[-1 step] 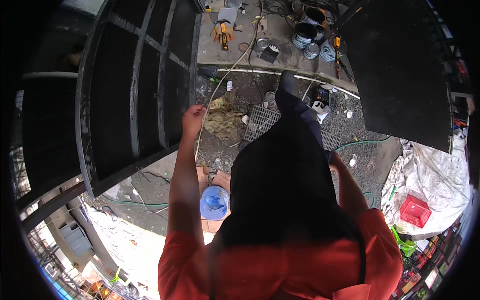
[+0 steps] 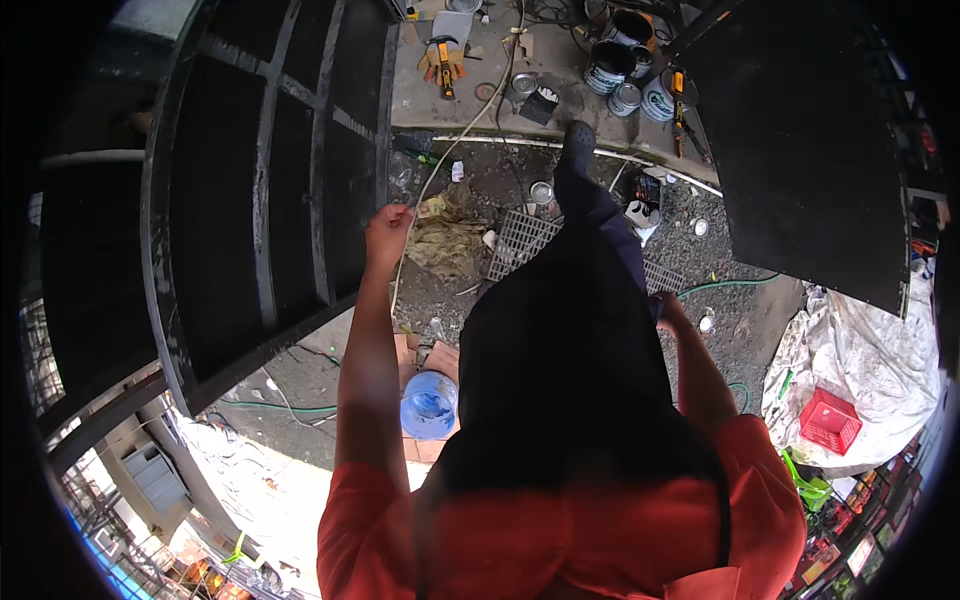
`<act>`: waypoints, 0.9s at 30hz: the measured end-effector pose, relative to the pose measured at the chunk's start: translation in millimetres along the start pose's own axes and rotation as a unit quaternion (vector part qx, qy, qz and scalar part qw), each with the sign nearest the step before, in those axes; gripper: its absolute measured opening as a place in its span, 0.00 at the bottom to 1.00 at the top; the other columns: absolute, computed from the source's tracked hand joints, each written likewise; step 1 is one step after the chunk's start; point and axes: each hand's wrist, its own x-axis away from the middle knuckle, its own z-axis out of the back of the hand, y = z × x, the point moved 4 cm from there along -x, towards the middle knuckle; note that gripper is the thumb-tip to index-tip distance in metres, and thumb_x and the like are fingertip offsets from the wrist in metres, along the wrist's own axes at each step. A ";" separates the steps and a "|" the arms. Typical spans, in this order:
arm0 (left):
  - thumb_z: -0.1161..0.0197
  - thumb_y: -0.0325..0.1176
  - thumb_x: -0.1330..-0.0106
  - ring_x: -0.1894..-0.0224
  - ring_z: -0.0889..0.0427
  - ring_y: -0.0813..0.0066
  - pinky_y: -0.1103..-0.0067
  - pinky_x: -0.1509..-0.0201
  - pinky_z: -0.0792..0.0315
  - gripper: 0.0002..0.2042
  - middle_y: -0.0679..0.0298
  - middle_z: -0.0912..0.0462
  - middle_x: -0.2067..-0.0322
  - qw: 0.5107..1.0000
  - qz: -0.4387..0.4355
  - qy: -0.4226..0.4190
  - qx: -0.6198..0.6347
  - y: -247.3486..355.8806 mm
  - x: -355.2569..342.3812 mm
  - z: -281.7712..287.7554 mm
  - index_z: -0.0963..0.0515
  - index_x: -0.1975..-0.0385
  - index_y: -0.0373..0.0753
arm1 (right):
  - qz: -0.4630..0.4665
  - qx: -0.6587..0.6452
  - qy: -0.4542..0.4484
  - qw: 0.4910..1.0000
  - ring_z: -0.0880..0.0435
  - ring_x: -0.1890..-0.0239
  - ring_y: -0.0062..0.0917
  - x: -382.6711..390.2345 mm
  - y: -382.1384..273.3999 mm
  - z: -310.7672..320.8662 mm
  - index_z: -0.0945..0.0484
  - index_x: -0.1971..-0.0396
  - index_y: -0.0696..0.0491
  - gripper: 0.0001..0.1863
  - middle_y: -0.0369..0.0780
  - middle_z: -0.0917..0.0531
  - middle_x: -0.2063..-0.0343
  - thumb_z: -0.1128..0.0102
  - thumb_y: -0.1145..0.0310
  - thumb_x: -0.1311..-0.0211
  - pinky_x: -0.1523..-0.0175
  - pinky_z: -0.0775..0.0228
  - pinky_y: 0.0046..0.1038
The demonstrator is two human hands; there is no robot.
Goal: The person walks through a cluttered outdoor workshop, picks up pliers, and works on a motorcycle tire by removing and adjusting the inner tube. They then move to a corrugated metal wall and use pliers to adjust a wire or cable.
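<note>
My left hand [image 2: 387, 236] hangs out to the left with its fingers loosely curled in, and no object shows in it. Its fingertips overlap a pale cable [image 2: 436, 172] in the picture; whether they touch it I cannot tell. Beyond the hand lies a crumpled, dirty yellowish cloth [image 2: 447, 240] on the ground. Low at my right side, my right hand [image 2: 668, 309] is partly covered by my dark clothing, and its fingers are hidden. One dark shoe [image 2: 577, 143] reaches forward near the concrete step.
Tall black panels stand left [image 2: 215, 190] and right [image 2: 800, 150]. Paint buckets [image 2: 606, 76] and a hammer on gloves [image 2: 444, 68] rest on the step [image 2: 420, 100]. Plastic grates [image 2: 520, 240] lie ahead. A blue bucket [image 2: 428, 405] stands nearby; a red crate [image 2: 830, 420] sits on a white sheet [image 2: 800, 350].
My shoe has moved slightly farther forward, toward the step. A little more of my right hand shows beside my leg. My left hand keeps nearly the same place.
</note>
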 end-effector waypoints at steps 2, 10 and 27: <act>0.33 0.36 0.39 0.67 0.17 0.74 0.78 0.59 0.25 0.14 0.60 0.15 0.68 1.000 0.004 -0.015 0.021 17.3 -46.2 -33.1 0.20 0.59 0.34 | 0.111 -0.066 0.114 0.985 0.20 0.78 0.34 -70.5 -63.7 33.2 0.26 0.79 0.58 0.08 0.49 0.25 0.84 0.47 0.70 0.45 0.68 0.30 0.35; 0.35 0.41 0.38 0.65 0.17 0.68 0.74 0.59 0.25 0.15 0.57 0.15 0.66 0.974 0.180 -0.135 -0.016 4.3 -252.3 -180.4 0.19 0.58 0.36 | 0.274 -0.037 0.115 0.954 0.17 0.62 0.43 -252.4 -428.5 92.5 0.22 0.59 0.57 0.10 0.49 0.18 0.62 0.45 0.69 0.36 0.56 0.24 0.35; 0.31 0.40 0.47 0.68 0.16 0.54 0.66 0.60 0.24 0.14 0.55 0.15 0.73 0.966 0.040 0.039 -0.251 32.2 -810.2 -544.5 0.18 0.64 0.40 | 0.152 -0.058 -0.090 0.982 0.19 0.63 0.40 -426.6 -490.5 188.6 0.25 0.57 0.57 0.14 0.45 0.19 0.66 0.40 0.67 0.40 0.58 0.26 0.37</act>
